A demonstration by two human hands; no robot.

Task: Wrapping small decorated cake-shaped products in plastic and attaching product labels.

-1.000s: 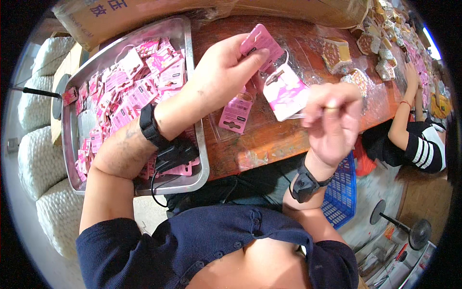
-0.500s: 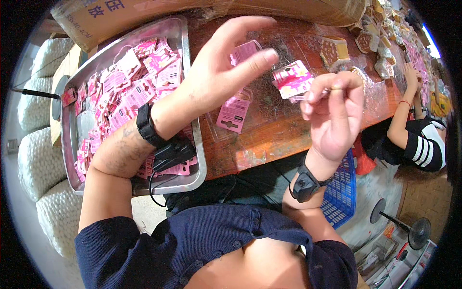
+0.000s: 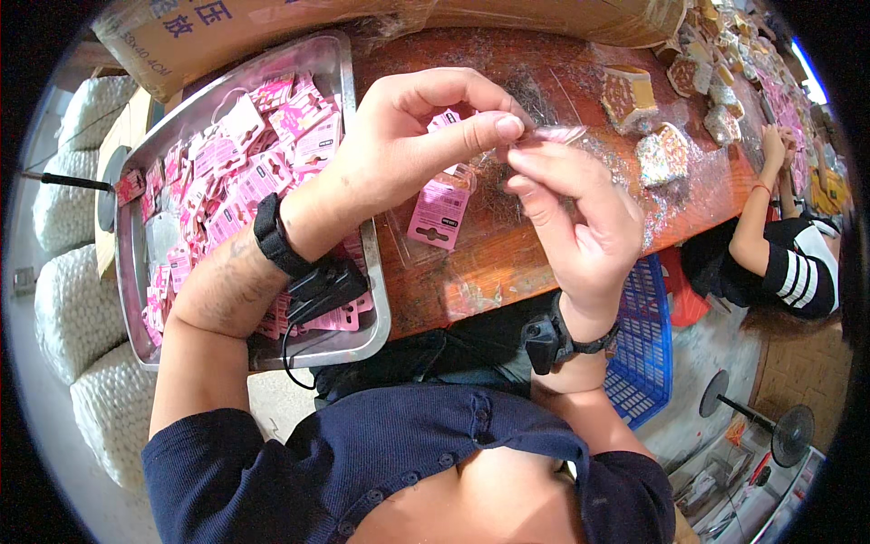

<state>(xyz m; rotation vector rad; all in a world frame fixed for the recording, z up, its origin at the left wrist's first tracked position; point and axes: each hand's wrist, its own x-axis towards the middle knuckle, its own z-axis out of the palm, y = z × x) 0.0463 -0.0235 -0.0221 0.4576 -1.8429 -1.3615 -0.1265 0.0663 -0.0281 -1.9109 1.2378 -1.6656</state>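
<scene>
Over the middle of the table my two hands meet at the fingertips. A small pink-and-white card (image 3: 560, 134) lies between them, seen nearly edge-on. My left hand (image 3: 435, 122) pinches its near end between thumb and forefinger. My right hand (image 3: 580, 204) closes its fingers just below and against it; part of the card is hidden behind those fingers. Beneath my left hand, a pink card (image 3: 439, 213) with a dark hang slot lies on the table, another partly hidden above it. To the left, a metal tray (image 3: 373, 313) holds a heap of similar pink cards (image 3: 237, 186).
A cardboard box (image 3: 299, 25) borders the table's far side. Brown-and-tan pieces (image 3: 628, 95) and a white speckled piece (image 3: 662, 154) lie right of my hands. A blue basket (image 3: 639, 354) stands below the table edge. Another person (image 3: 770, 249) works at the right.
My right hand has moved left and tilted the card edge-on. My left hand has come down and closed its thumb and forefinger on it. The white speckled piece is now uncovered.
</scene>
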